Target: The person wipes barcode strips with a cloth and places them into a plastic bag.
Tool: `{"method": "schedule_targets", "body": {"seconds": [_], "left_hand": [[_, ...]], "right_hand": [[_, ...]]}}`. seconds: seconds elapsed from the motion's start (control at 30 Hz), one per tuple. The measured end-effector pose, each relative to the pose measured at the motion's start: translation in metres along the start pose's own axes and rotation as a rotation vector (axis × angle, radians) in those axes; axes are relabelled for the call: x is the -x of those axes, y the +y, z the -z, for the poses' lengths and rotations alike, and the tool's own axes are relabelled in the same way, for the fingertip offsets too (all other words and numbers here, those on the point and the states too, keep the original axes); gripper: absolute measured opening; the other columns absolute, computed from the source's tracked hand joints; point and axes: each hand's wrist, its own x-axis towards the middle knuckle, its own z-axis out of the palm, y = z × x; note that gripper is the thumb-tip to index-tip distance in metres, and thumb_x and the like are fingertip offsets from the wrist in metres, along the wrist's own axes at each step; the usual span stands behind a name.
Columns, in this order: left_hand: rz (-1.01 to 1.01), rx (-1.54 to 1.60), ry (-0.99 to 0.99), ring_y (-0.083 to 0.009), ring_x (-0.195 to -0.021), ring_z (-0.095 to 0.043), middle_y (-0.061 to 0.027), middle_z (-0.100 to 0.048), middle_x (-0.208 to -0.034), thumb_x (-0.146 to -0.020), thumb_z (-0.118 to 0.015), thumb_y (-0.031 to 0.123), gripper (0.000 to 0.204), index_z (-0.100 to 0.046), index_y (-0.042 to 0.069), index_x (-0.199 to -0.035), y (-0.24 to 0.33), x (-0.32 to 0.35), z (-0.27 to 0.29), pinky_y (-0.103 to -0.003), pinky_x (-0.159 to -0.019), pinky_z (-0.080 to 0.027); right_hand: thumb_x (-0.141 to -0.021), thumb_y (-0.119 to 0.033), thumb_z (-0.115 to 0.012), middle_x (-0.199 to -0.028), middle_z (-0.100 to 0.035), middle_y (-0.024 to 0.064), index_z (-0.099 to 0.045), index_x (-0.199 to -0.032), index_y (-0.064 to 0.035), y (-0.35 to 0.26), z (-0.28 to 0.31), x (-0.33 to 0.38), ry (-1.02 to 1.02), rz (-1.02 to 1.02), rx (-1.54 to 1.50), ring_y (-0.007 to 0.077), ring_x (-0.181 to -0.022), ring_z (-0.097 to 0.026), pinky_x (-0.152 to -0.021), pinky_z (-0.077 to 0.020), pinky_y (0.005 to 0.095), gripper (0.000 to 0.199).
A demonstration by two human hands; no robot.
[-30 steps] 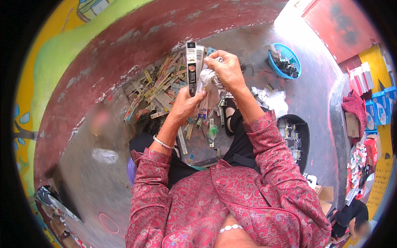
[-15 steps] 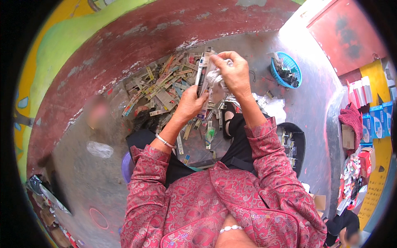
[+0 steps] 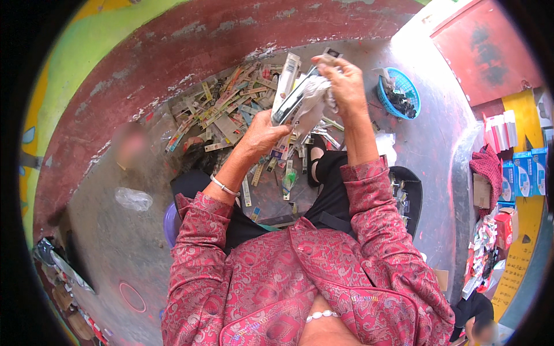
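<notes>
Over the far side of the pile, my left hand (image 3: 262, 135) grips the near end of several long, narrow packets (image 3: 287, 78), slightly fanned apart and tilted up. My right hand (image 3: 349, 86) is closed on a crumpled whitish cloth (image 3: 314, 98), pressed against the packets' far side. Its fingertips sit near their upper end, partly blurred. Under and beyond my hands spreads a loose pile of similar slim packets (image 3: 222, 106) on the floor. A green item (image 3: 289, 181) lies among strays between my legs.
A blue plastic basket (image 3: 416, 95) with dark scraps stands at the far right. Beside my right leg is a black tray (image 3: 412, 202) holding small items. A clear plastic bag (image 3: 133, 199) lies at left. Boxes and goods (image 3: 522, 173) line the right wall, where another person (image 3: 473, 314) is partly visible.
My right hand has moved right and slightly up with the cloth. The packets in my left hand have tilted rightward and fanned apart.
</notes>
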Motion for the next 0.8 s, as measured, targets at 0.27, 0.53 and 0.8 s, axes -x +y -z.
{"method": "schedule_targets", "body": {"seconds": [0.27,0.53,0.8], "left_hand": [[-0.026,0.221,0.03,-0.0111,-0.074,-0.058,-0.0035,-0.06,-0.088,-0.08,-0.055,0.01,0.027,-0.051,0.0,-0.105,-0.007,-0.002,0.002,-0.026,-0.062,-0.049],[0.124,0.488,-0.057,-0.0091,-0.072,-0.057,-0.0015,-0.059,-0.088,-0.087,-0.052,0.021,0.024,-0.053,0.003,-0.103,0.007,0.003,0.006,-0.024,-0.062,-0.048],[-0.03,0.417,-0.027,-0.0109,-0.069,-0.059,-0.004,-0.061,-0.083,-0.087,-0.053,0.026,0.028,-0.054,0.001,-0.101,0.001,-0.001,0.0,-0.025,-0.062,-0.049]], "right_hand": [[-0.076,-0.001,-0.06,-0.082,-0.062,0.003,-0.064,-0.093,-0.0008,-0.013,0.015,0.001,-0.087,-0.065,-0.273,0.0065,-0.067,-0.055,-0.061,-0.0458,0.0204,0.017],[-0.077,-0.004,-0.062,-0.08,-0.062,0.0016,-0.063,-0.096,-0.0016,-0.006,0.004,0.005,-0.162,-0.019,-0.065,0.0055,-0.069,-0.054,-0.062,-0.0446,0.0196,0.02],[-0.075,-0.005,-0.062,-0.082,-0.062,0.0039,-0.061,-0.091,0.0009,0.01,-0.017,0.016,0.029,0.062,0.092,0.0084,-0.071,-0.056,-0.065,-0.0456,0.0222,0.017]]}}
